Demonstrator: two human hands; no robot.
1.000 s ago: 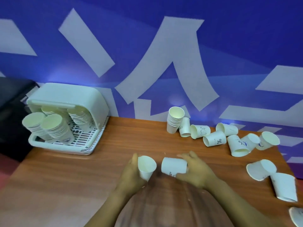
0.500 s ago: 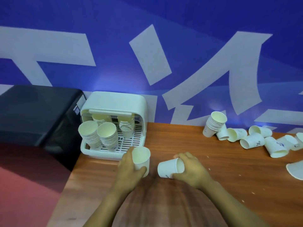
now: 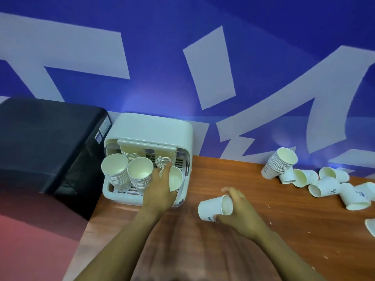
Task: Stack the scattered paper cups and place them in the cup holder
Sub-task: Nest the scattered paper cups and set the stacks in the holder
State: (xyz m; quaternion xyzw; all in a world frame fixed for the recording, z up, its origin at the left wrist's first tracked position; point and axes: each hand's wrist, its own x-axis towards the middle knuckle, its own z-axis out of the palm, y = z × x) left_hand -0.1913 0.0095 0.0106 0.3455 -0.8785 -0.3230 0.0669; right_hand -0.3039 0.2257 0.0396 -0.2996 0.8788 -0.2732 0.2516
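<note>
Your left hand (image 3: 160, 191) grips one paper cup (image 3: 174, 180) at the open front of the white cup holder (image 3: 150, 128), beside its stacks (image 3: 140, 175); your right hand (image 3: 237, 211) holds a tilted cup (image 3: 213, 207) above the counter (image 3: 284, 230), with scattered cups (image 3: 324, 185) lying far right

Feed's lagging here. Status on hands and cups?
Left hand holds a cup at the holder. Right hand grips a tipped cup. Path clear.
</note>
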